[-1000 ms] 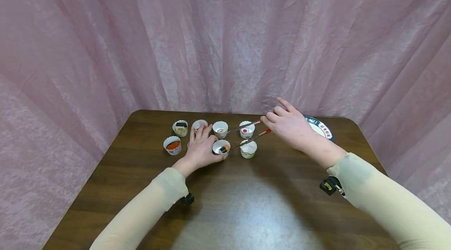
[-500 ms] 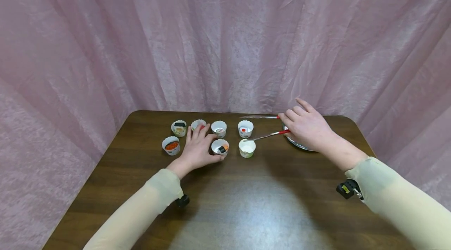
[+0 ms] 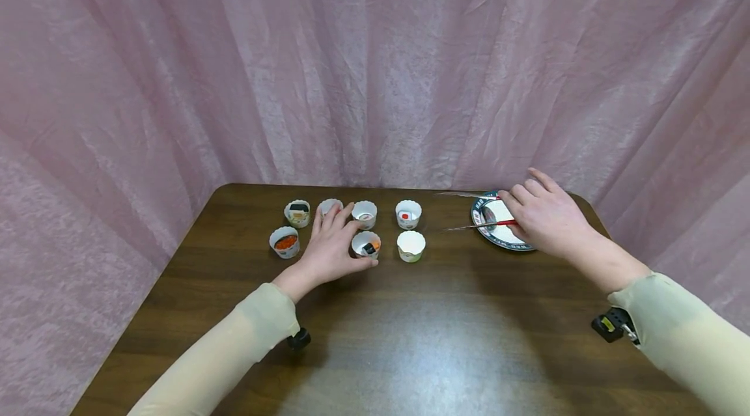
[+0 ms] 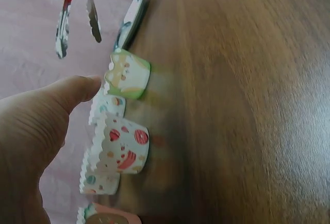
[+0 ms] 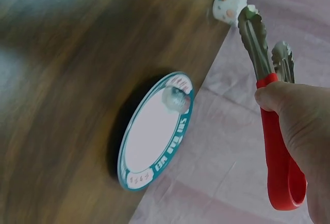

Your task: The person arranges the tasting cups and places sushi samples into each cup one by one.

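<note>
My left hand (image 3: 331,247) has its fingers spread and holds nothing, thumb and fingers to either side of a white paper cup (image 3: 359,244) with a small black-and-orange piece inside. In the left wrist view its thumb (image 4: 77,91) stands apart from the cups, overlapping a green animal-print cup (image 4: 131,74). My right hand (image 3: 547,217) grips red-handled metal tongs (image 5: 278,141), whose tips stand apart with nothing between them. Below the tongs lies a round plate (image 3: 502,243) with a blue-green lettered rim. A small, blurred roundish piece (image 5: 176,100) sits near the plate's edge.
Several other paper cups stand in two rows. One (image 3: 277,247) holds an orange-red roe-like piece, another (image 3: 306,222) a black-and-tan piece, another (image 3: 415,222) a white piece with a red spot. A pink curtain (image 3: 375,64) hangs behind the wooden table (image 3: 375,325).
My right hand has moved right with the tongs, from over the right-hand cups to over the plate, uncovering more of it. My left hand has stayed among the cups.
</note>
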A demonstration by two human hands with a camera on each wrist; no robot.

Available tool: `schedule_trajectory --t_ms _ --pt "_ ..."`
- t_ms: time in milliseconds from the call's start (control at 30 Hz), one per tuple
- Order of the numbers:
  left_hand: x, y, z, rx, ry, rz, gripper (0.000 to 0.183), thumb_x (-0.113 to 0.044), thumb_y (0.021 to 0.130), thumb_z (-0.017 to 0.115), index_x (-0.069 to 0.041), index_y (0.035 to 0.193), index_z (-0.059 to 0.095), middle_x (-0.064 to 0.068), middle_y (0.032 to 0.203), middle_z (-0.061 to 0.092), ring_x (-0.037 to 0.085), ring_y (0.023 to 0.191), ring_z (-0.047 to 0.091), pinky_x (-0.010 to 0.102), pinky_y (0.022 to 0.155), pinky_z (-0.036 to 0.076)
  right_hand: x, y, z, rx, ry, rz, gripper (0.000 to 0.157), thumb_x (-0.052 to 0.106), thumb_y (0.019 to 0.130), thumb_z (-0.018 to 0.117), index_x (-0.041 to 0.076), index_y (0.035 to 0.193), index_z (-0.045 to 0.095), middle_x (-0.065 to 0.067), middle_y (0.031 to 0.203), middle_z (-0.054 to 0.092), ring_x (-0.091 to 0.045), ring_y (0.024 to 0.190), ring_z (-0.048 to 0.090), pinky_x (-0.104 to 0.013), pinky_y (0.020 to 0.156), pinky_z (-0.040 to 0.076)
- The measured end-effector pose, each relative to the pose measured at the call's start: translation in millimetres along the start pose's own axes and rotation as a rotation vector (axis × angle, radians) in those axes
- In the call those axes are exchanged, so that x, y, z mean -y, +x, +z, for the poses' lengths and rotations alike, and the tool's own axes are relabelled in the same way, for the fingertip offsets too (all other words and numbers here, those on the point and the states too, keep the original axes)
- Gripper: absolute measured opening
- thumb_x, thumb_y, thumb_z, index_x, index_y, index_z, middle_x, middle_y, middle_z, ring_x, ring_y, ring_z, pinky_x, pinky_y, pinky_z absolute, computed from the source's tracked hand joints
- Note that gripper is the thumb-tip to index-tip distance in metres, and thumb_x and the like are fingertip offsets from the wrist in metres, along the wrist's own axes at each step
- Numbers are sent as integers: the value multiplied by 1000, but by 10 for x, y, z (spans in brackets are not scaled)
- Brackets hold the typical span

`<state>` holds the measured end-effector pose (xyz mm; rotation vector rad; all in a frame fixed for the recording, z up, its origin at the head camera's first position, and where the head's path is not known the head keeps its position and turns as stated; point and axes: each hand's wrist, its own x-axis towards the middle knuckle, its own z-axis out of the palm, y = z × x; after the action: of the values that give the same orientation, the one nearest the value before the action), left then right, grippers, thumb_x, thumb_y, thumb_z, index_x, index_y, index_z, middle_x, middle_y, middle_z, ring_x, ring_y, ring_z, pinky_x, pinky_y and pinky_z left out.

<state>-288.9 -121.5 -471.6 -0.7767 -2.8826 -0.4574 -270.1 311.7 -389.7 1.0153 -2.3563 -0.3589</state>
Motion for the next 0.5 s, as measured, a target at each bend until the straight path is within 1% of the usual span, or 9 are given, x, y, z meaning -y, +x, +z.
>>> schedule_trajectory --t_ms 133,200,300,367,500 --pt "-72 15 -35 -7 12 15 86 -69 78 77 -18 145 58 15 164 30 39 155 10 66 119 -2 -50 -89 -15 2 -10 14 69 23 69 87 -10 125 63 -22 98 64 -44 94 58 -60 111 36" --pt "-94 26 -43 -3 20 20 87 -70 78 76 -18 146 58 15 165 29 38 155 10 67 119 -2 -67 -130 -32 9 -5 28 71 22 69 87 -10 127 63 -23 99 65 -44 95 59 -60 112 35" --pt "-111 44 -39 -6 27 30 86 -71 79 74 -18 145 59 15 165 29 37 155 10 69 118 2 -92 -195 -47 10 -2 50 68 21 69 86 -10 125 63 -22 98 64 -44 94 58 -61 112 33" --pt "-127 49 -38 -3 18 30 85 -71 79 74 -18 144 59 15 165 28 38 155 8 69 118 4 -110 -246 -52 4 -1 68 64 21 69 87 -10 120 65 -22 96 63 -44 94 58 -61 113 33" --pt "-172 52 -30 -5 -1 26 82 -69 79 76 -18 141 61 14 165 28 40 154 9 69 118 5 -142 -346 -48 -4 2 102 61 22 68 88 -9 115 65 -22 97 63 -45 95 58 -63 113 31"
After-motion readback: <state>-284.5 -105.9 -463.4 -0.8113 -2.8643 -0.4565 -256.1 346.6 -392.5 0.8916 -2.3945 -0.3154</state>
